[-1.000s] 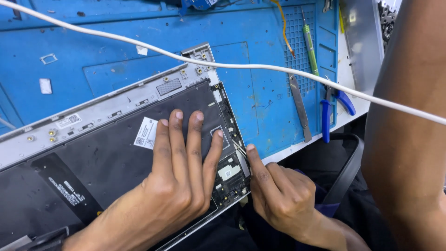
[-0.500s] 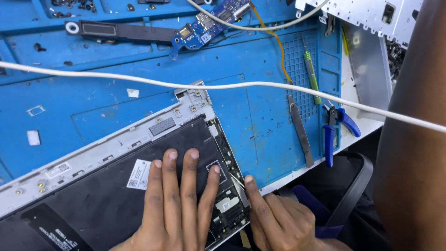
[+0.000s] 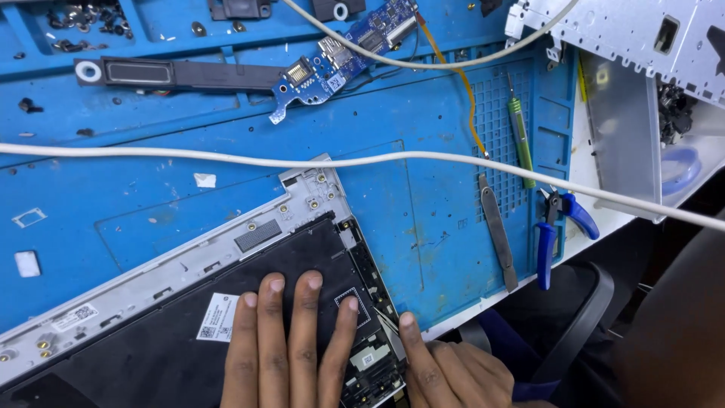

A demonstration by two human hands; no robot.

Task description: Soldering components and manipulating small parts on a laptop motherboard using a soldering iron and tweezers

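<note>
An opened laptop base (image 3: 302, 200) with a silver frame and a black inner panel (image 3: 151, 347) lies slanted on a blue work mat (image 3: 423, 227). My left hand (image 3: 291, 347) rests flat on the black panel, fingers stretched out, holding nothing. My right hand (image 3: 445, 370) sits at the base's lower right edge, thumb against the frame. It seems to pinch a thin metal tool (image 3: 390, 326) whose tip lies at the small parts there. Both wrists are cut off by the bottom edge.
A white cable (image 3: 226, 157) crosses the mat above the laptop. A metal pry bar (image 3: 497, 230), blue-handled pliers (image 3: 555, 227) and a green screwdriver (image 3: 521, 140) lie at the right. A blue circuit board (image 3: 340, 60) and a black speaker bar (image 3: 174, 73) lie behind.
The view has tilted toward the back of the mat, so the laptop and both hands sit lower in the picture. The hands keep their places on the laptop.
</note>
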